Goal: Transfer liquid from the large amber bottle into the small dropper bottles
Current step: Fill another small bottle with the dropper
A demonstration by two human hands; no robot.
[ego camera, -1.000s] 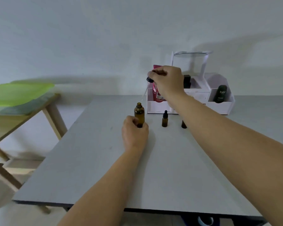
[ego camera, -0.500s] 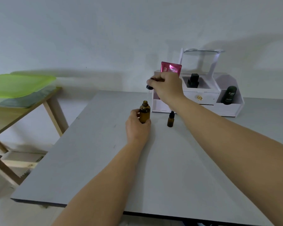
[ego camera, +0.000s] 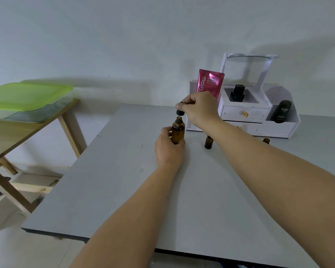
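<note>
The large amber bottle [ego camera: 178,131] stands upright on the grey table [ego camera: 114,180] with its neck uncapped. My left hand [ego camera: 167,147] grips its lower body. My right hand [ego camera: 199,108] pinches a black dropper cap [ego camera: 180,111] just above the bottle's mouth; its glass tube is too faint to make out. A small amber dropper bottle [ego camera: 208,142] stands to the right, partly behind my right forearm. Another small bottle [ego camera: 266,140] peeks out further right.
A white cosmetics organiser [ego camera: 246,113] stands at the table's back, holding a pink tube [ego camera: 211,82], a black bottle [ego camera: 237,92] and a black Kahf tube [ego camera: 281,111]. A wooden side table [ego camera: 17,128] with a green lid [ego camera: 25,95] stands left.
My right hand has come down with the dropper cap, from high above the bottle to just over its mouth. The camera view has shifted closer and to the left.
</note>
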